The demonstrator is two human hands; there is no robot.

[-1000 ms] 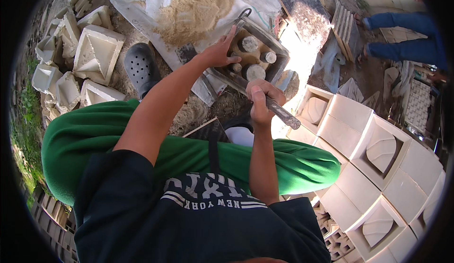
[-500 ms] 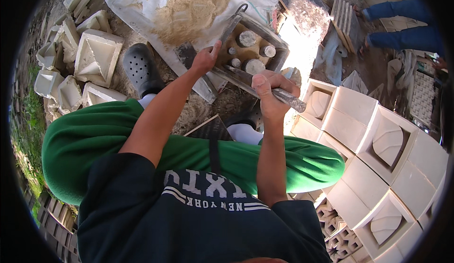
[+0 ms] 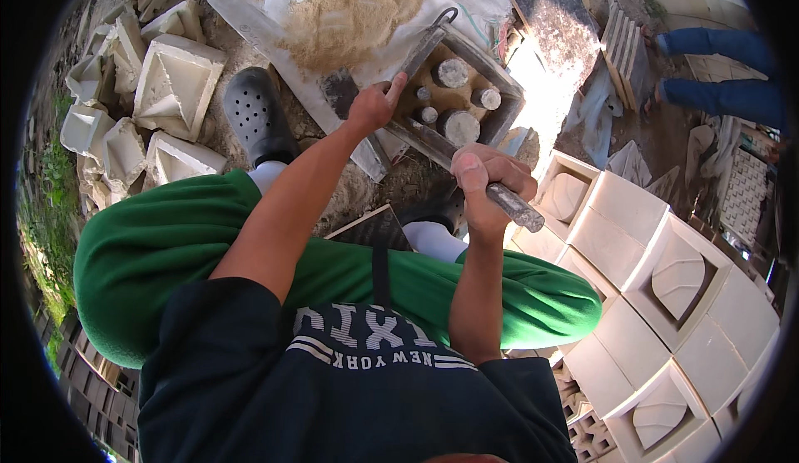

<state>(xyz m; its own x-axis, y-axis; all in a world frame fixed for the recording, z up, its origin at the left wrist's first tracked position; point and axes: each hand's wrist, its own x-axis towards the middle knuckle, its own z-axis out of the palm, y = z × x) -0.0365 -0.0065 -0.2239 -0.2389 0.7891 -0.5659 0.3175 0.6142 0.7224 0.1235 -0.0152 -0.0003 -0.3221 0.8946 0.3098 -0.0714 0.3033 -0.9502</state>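
Observation:
A square grey mould box [image 3: 509, 126] stands on the ground before me, with sandy mix packed around several pale round cylinders [image 3: 459, 127]. My left hand [image 3: 376, 105] is closed on the box's left wall, thumb and forefinger along its rim. A curved hook [image 3: 447, 15] sticks up at the far corner. My right hand [image 3: 495, 178] is wrapped around a grey bar [image 3: 518, 208] just off the box's near right corner. One end of the bar juts out toward me; its other part is hidden behind the fist.
Broken cream-coloured cast blocks [image 3: 176, 89] are piled at the left. A pile of sand [image 3: 354, 14] lies on a white sheet [image 3: 250, 5] beyond the box. Stacked patterned blocks [image 3: 637, 313] fill the right. Another person's blue-trousered legs [image 3: 720, 89] are at the far right.
My right hand has come slightly nearer and to the right, and the bar's near end has tipped toward me. My left hand keeps its hold on the box. The whole view has shifted slightly.

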